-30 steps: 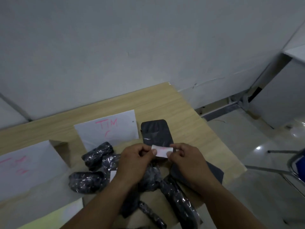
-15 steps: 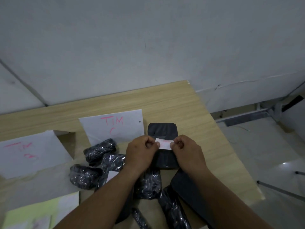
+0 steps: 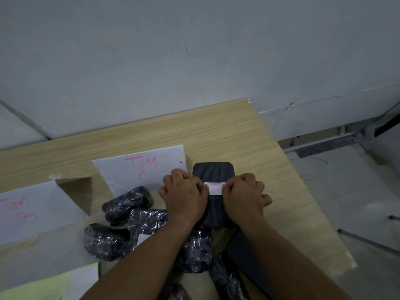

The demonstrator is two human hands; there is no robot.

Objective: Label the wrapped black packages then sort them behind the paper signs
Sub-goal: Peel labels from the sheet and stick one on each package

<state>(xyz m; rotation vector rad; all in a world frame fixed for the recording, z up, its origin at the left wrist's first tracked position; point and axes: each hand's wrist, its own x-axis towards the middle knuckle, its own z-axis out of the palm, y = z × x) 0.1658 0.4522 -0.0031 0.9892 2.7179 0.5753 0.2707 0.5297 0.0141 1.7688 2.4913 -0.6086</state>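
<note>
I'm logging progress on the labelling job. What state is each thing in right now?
White label: pressed flat on the pouch, pinched at both ends.
Flat black pouch: lying on the table.
Left hand: holding the label.
Right hand: holding the label.
TIM sign: standing upright.

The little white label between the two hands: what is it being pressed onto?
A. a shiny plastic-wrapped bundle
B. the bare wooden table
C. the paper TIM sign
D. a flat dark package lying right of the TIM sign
D: the white label is pinched at its ends by the left hand and right hand, and it lies across the flat dark package, beside the TIM sign.
</note>
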